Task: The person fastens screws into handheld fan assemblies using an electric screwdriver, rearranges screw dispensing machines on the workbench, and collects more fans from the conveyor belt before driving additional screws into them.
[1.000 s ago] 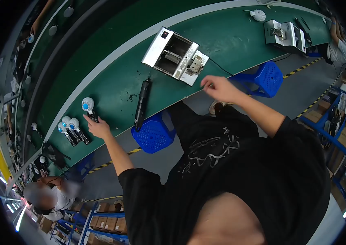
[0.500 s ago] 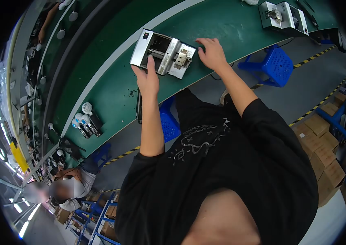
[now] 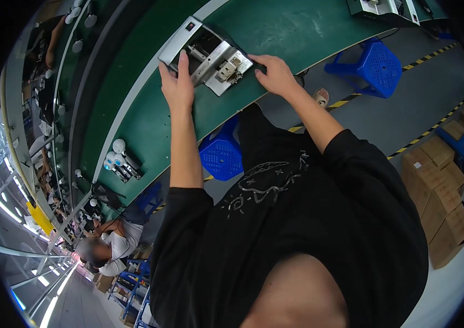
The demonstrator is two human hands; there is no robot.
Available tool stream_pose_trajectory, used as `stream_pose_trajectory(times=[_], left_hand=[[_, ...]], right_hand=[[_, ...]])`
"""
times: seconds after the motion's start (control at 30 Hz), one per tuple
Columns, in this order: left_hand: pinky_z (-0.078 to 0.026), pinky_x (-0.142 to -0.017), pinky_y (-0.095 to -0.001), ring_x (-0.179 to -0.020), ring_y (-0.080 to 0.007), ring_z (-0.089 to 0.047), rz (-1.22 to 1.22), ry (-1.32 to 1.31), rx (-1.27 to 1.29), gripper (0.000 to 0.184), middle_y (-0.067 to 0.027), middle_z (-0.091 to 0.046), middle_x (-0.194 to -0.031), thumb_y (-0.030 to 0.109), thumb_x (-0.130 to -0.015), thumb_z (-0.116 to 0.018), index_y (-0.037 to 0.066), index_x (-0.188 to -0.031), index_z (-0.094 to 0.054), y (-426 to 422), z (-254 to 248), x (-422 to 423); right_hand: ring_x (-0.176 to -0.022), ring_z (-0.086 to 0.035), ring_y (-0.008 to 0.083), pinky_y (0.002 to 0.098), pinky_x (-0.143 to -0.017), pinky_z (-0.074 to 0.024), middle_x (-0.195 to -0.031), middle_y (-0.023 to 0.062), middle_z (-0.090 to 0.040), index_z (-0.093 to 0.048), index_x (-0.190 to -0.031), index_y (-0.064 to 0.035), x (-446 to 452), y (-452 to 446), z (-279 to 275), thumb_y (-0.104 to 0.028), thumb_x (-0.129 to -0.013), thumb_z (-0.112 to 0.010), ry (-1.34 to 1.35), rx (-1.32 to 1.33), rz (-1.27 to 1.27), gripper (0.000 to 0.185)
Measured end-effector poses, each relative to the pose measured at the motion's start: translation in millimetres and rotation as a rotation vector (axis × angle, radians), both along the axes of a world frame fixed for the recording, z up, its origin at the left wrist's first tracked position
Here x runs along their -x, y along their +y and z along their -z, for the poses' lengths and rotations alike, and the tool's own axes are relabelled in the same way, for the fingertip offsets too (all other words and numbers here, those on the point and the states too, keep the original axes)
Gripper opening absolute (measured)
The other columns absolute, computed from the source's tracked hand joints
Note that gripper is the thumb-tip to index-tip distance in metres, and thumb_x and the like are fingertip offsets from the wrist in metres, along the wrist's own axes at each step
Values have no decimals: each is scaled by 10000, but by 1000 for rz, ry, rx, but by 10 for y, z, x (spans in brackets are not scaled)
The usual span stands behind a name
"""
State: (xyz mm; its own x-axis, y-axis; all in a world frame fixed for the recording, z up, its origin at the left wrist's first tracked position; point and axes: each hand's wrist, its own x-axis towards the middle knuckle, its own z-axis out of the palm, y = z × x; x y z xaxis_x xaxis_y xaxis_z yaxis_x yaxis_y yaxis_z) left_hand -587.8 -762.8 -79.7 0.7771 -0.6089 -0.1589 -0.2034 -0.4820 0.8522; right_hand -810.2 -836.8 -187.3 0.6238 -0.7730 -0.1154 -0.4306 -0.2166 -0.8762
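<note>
A silver and black metal machine (image 3: 209, 70) with a small power switch lies on the green table in the head view. Its middle is an open bay, and a small metal fixture (image 3: 228, 71) is mounted on its right part. My left hand (image 3: 178, 87) grips the machine's left end, with a finger or thumb reaching over the bay's near wall. At the opposite end, my right hand (image 3: 276, 76) holds the machine's side, its fingers bent against the edge. Some fingertips of both hands are hidden behind the casing.
Several shower-head-like parts (image 3: 120, 159) lie on the green table (image 3: 292, 27) to the left. A similar machine (image 3: 387, 12) stands at the upper right. Blue stools (image 3: 377, 68) are along the table edge. Cartons (image 3: 439, 191) are stacked at right. A seated person (image 3: 120, 240) is at lower left.
The machine has turned clockwise on the table, its right end swinging toward me. My right hand, apart from it before, now touches its side. The head view has shifted too.
</note>
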Motion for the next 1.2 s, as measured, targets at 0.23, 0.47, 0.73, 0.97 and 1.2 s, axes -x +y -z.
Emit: stream_pose_trajectory(times=[0.23,0.47,0.73,0.97,1.2], left_hand=[[-485,-993,-352,-1123,-272,-667,182,-17,44,602,-197,-682,-1269,348,-996,-606,105,-1524,-448,-414,259,-21],[-383,-1101,-299,-1284,-191,-540,174,189,137,499,-152,-581,-1428,134,-1047,-464,13,-1529,-424,-244,377,-57],[-381,-1088,-286,-1261,-169,-530,229,309,192,513,-127,-577,-1414,76,-1038,-450,-19,-1539,-385,-231,359,-96],[-336,-1123,-286,-1349,-176,-468,240,266,232,554,-144,-493,-1505,57,-1044,-425,-46,-1571,-290,29,288,68],[-342,-1120,-298,-1345,-188,-477,223,284,325,551,-146,-499,-1502,78,-1046,-442,-49,-1564,-306,89,388,84]], right_hand=[[-1024,-633,308,400,-900,-519,-1134,133,-686,-649,-1241,-46,151,446,106,-152,-879,-694,13,-59,160,380],[-1259,-507,340,416,-1061,-414,-1356,166,-559,-515,-1392,-34,-5,0,-184,-284,-931,-692,-92,-132,366,554],[-1444,-378,377,421,-1185,-295,-1543,297,-378,-252,-1570,47,-568,-243,-219,-362,-1013,-573,-410,-254,210,762],[-1509,-271,413,453,-1221,-222,-1616,315,-246,-178,-1572,97,-489,65,-175,-360,-1003,-524,-529,-193,181,808],[-1490,-312,402,438,-1206,-250,-1605,301,-280,-193,-1572,89,-515,105,-194,-409,-1015,-509,-510,-216,233,811]])
